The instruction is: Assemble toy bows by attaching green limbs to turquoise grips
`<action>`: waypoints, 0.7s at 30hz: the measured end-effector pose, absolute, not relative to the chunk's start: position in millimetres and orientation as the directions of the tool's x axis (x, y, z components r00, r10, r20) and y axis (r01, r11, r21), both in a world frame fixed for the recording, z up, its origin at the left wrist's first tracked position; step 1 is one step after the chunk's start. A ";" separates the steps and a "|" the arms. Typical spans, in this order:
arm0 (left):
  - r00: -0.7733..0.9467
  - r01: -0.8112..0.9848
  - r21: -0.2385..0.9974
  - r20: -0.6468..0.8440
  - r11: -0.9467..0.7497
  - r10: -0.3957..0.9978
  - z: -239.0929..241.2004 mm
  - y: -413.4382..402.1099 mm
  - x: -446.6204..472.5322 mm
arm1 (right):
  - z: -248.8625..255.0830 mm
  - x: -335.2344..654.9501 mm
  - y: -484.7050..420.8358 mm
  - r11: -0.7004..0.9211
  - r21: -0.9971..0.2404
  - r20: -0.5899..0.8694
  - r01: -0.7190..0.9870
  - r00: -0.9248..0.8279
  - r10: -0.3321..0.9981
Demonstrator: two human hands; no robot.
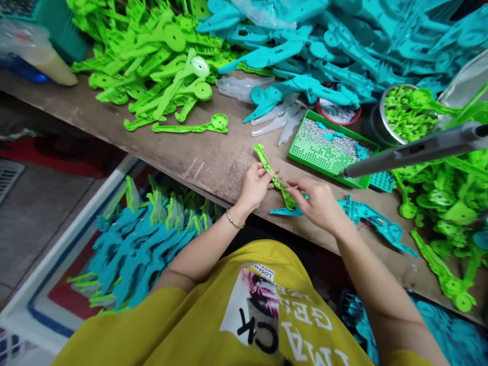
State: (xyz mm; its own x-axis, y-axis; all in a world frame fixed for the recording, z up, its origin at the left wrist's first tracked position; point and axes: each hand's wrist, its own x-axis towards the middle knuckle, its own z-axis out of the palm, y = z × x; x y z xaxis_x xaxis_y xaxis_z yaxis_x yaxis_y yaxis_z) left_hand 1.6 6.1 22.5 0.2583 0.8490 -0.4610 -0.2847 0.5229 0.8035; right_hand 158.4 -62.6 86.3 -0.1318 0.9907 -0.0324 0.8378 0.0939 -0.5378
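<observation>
My left hand is closed on a long, slim lime-green plastic part with a hooked upper end. The part is tilted above the front of the bench, its hollow, ribbed side facing me. My right hand is at the part's lower end, thumb and fingers pressed together. Something small and greyish shows by those fingertips, too small to name. Under the right hand lies a turquoise plastic part, partly hidden. Beyond the hands sits a green perforated basket with small silvery metal pieces and a few turquoise bits.
Lime-green parts and turquoise parts are heaped at the back of the wooden bench. A metal pot holds small green pieces. A grey rod-shaped tool reaches in from the right. Lower left, a white crate holds assembled parts.
</observation>
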 end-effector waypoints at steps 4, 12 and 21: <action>0.246 -0.221 0.835 -0.452 0.503 0.858 23.4 6.2 1.9 | 67.6 143.1 -94.2 0.116 -0.274 0.131 0.955 -0.082 0.988; 0.185 0.391 0.918 -0.006 -0.068 0.983 17.6 10.7 -26.2 | 44.5 129.5 -97.7 0.082 -0.342 0.212 0.936 -0.008 0.977; 0.771 0.204 0.487 0.455 -0.849 0.446 10.0 7.0 -44.1 | 61.5 148.0 -117.0 0.078 -0.451 0.165 0.889 -0.003 0.986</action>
State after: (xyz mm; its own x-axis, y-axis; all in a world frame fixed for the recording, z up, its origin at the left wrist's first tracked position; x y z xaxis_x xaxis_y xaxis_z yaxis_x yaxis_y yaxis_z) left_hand -44.1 7.0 10.0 0.7706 0.4462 0.4550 0.2039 -0.8491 0.4873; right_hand 148.0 -117.0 61.5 -0.0027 0.9864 0.1646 0.8889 0.0777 -0.4515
